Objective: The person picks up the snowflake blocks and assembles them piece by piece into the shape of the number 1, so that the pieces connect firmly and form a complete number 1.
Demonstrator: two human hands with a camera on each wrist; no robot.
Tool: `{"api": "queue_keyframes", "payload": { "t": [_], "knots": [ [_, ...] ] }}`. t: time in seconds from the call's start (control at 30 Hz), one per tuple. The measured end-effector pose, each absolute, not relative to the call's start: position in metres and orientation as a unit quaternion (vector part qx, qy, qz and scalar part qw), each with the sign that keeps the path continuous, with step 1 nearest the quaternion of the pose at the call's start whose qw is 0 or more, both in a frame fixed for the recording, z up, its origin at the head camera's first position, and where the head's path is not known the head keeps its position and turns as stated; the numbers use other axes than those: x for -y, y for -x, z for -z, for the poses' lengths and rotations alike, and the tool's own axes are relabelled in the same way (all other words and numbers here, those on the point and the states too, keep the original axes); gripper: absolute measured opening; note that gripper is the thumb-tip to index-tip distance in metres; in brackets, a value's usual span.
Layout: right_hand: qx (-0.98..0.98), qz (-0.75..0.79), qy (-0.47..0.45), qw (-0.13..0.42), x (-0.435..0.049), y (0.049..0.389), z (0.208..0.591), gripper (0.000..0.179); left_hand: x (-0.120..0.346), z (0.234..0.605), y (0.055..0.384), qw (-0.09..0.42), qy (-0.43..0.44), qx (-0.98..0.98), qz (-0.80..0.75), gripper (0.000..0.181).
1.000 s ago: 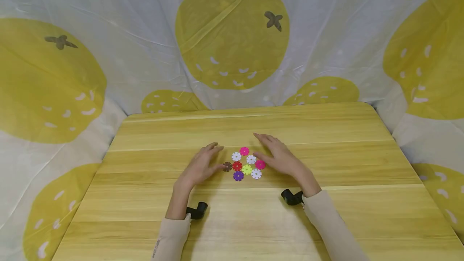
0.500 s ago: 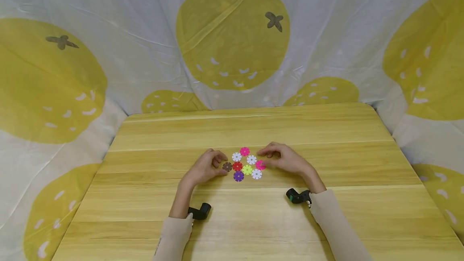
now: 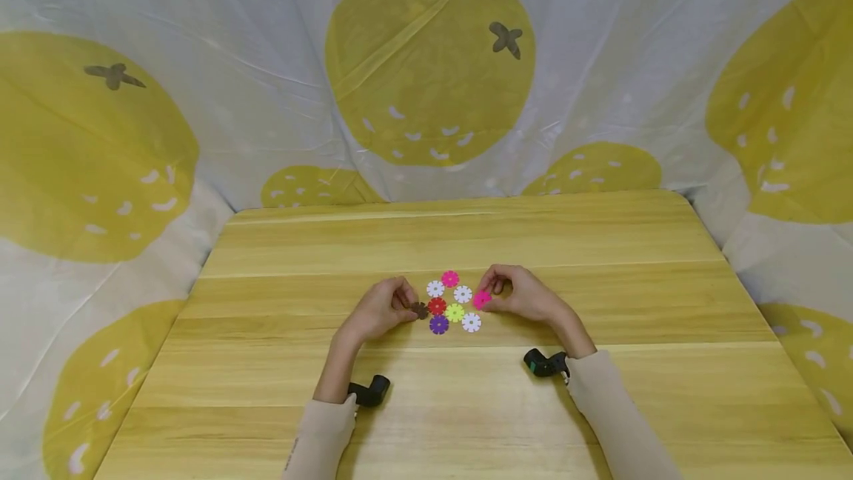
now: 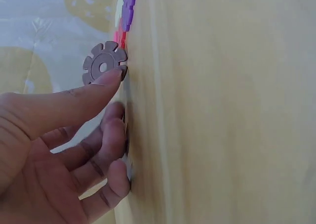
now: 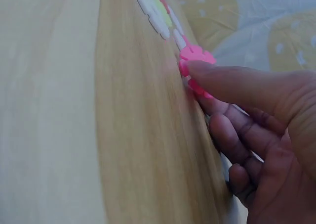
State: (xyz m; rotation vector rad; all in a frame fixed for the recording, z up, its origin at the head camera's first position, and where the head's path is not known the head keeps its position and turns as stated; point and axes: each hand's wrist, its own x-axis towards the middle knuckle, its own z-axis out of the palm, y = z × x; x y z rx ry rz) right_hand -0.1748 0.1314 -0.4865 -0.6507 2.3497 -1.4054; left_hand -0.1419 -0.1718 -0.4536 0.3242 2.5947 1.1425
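Two hands, well apart, one each side of a small cluster of discs on a light wood-grain table (image 3: 426,428). Left hand (image 3: 380,311) pinches a brown, round, notched plastic-looking disc (image 4: 112,55) at the cluster's left end; thumb over its edge, disc tilted up from the table, centre hole visible in left wrist view. Right hand (image 3: 523,296) pinches a bright pink notched disc (image 3: 482,300) at the right end, thumb on its face, also tilted; other fingers bent in. Can't tell if either held disc touches the table. Between the hands, flat: second pink notched disc (image 3: 446,279) farthest, white notched disc (image 3: 432,289) far left, another white notched disc (image 3: 459,294) far right, red notched disc (image 3: 433,307) just right of the brown one, yellow-green notched disc (image 3: 451,312) beside the red, purple notched disc (image 3: 435,325) at the near side, third white notched disc (image 3: 468,323) near right. Beige sleeves (image 3: 616,413) on both arms, black wrist device (image 3: 370,392) at left, matching black device (image 3: 543,363) at right. Pale cloth (image 3: 266,58) printed with big yellow fruit stands behind the table's far edge and along both sides.
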Motion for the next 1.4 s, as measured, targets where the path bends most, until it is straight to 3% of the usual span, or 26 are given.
{"api": "queue_keyframes", "payload": {
  "t": [0.33,0.57,0.97,1.4],
  "knots": [
    [-0.817,0.502,0.232,0.161,-0.133,0.178,0.49,0.017,0.171,0.453,0.142,0.157,-0.103,-0.876,-0.444,0.006],
    [-0.817,0.503,0.237,0.154,-0.134,0.179,0.492,0.02,0.171,0.451,0.144,0.128,-0.1,-0.84,-0.518,0.006],
    [-0.78,0.583,0.173,0.147,-0.118,0.173,0.48,0.03,0.17,0.448,0.146,0.113,-0.092,-0.798,-0.585,0.027],
    [-0.74,0.636,0.168,0.143,-0.093,0.161,0.466,0.03,0.166,0.447,0.145,0.127,-0.102,-0.753,-0.638,0.022]
  ]
}}
